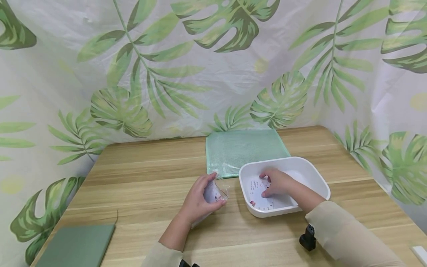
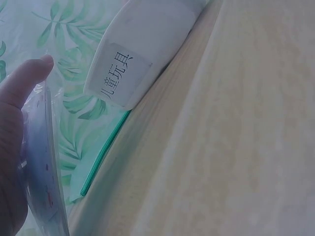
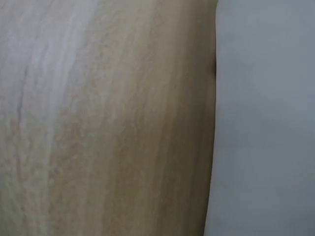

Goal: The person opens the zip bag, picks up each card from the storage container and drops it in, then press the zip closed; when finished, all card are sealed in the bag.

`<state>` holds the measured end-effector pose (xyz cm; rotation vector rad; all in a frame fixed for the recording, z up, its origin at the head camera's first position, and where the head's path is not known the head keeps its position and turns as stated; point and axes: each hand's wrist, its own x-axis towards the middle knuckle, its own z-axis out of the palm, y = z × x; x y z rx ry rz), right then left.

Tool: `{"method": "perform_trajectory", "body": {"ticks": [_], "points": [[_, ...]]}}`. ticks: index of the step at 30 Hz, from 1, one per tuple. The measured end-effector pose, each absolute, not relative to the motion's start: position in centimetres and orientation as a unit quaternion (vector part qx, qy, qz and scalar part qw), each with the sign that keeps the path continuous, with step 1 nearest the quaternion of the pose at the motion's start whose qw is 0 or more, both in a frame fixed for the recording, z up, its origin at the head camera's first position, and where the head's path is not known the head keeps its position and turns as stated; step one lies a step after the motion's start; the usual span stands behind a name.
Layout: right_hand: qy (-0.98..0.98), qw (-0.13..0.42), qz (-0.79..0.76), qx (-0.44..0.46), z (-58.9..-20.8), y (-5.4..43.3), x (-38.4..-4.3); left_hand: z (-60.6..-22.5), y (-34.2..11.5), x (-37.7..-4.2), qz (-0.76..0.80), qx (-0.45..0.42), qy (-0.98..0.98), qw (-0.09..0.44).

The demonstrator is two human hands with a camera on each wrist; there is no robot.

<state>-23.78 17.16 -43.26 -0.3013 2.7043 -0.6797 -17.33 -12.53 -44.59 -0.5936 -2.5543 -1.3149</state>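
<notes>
In the head view my left hand [image 1: 198,202] grips a clear plastic packet [image 1: 211,193] between thumb and fingers, just left of a white basin [image 1: 311,170]. A pale printed card shows through the film; the left wrist view has the packet [image 2: 44,167] edge-on beside the hand [image 2: 12,113]. My right hand [image 1: 278,182] reaches down into the basin, thumb and forefinger spread apart over a white printed packet [image 1: 254,190] with small pink and dark motifs. The right wrist view shows only the basin's outer wall [image 3: 266,118] and the table, with the hand hidden.
A pale green mesh pouch [image 1: 240,148] lies behind the basin. At the table's front left is a dark green flat board or book [image 1: 78,244]. A label [image 2: 118,73] with Chinese characters is on the basin's side. Leaf-print cloth [image 1: 213,74] hangs behind the wooden table [image 1: 150,174].
</notes>
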Motion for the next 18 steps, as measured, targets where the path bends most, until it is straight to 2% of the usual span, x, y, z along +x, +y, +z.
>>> {"method": "perform_trajectory", "body": {"ticks": [10,18], "points": [[0.949,0.161,-0.259,-0.079,-43.0,17.4,-23.8,-44.6,-12.5,-17.3,-0.446,-0.2,-0.866,0.103],[0.934,0.148,-0.317,-0.071,-41.3,18.3,-24.0,-44.6,-12.6,-17.4,-0.447,-0.202,-0.865,0.102]]}}
